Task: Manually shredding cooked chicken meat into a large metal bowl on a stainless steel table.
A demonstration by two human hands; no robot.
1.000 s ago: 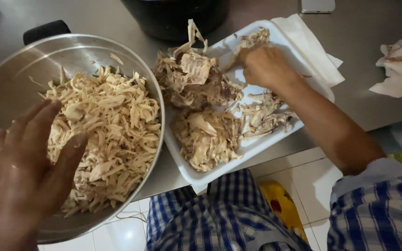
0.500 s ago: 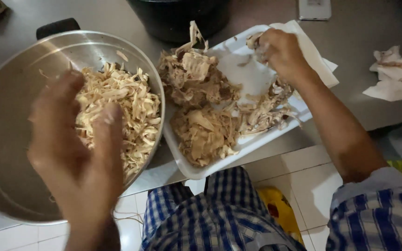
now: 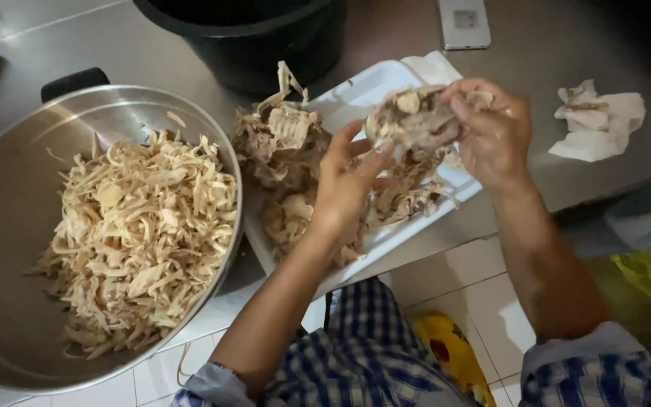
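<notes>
The fingers of the right hand (image 3: 491, 132) curl tightly around the far end of a chunk of cooked chicken (image 3: 414, 117), pinching it from above. The left hand (image 3: 348, 185) meets the same chunk from the near side, its thumb and fingertips pressed against the meat while the other fingers stay loosely spread. The piece is held up in the air above the white tray (image 3: 371, 83), which carries a heap of chicken scraps and bones (image 3: 280, 147). To the left sits a wide metal bowl (image 3: 9, 226) (tilted toward the table edge) filled with shredded chicken (image 3: 141, 234). Behind the tray stands a black pot (image 3: 258, 38); a crumpled tissue (image 3: 597, 120) lies on the steel table (image 3: 619, 53) to the right.
</notes>
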